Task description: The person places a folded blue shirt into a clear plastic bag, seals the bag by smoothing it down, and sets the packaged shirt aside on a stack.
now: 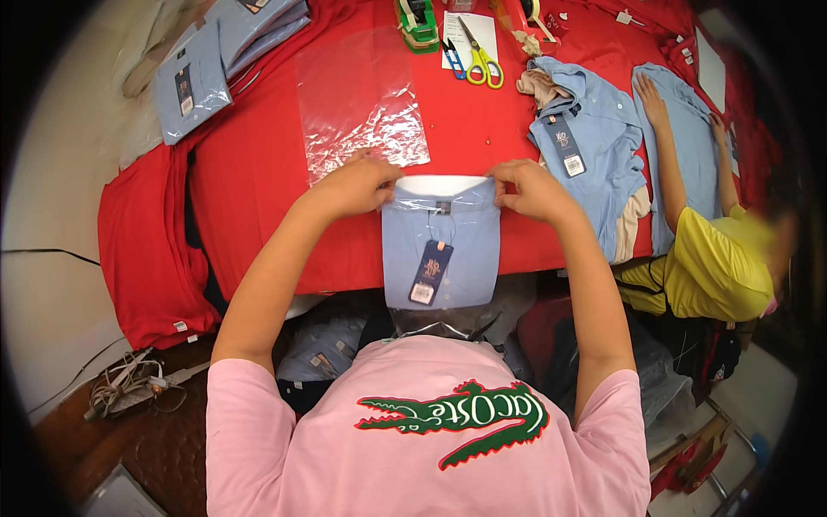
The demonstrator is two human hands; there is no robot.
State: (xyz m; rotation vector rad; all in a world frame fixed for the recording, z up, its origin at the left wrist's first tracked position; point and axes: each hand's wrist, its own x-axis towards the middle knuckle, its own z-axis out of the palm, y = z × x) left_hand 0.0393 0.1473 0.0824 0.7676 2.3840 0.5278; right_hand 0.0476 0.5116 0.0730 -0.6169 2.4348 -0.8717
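A folded light blue shirt (401, 250) in a clear plastic bag hangs over the table's near edge, between my hands. My left hand (357, 183) pinches its upper left corner, and my right hand (530, 189) pinches the upper right one. White card shows along the shirt's top edge. On its front lies a dark hang tag (431, 271) on a loop of cord. The lower end of the bag extends past the shirt toward me. Just beyond my left hand, an unfilled clear plastic bag (353, 95) lies flat on the red cloth.
Yellow-handled scissors (484, 69), blue thread snips (454, 59) and a green tape dispenser (419, 26) lie at the back. Bagged blue shirts (191, 82) are stacked far left. A tagged blue shirt (594, 129) lies right, beside a co-worker in yellow (719, 267) handling another blue garment (680, 164).
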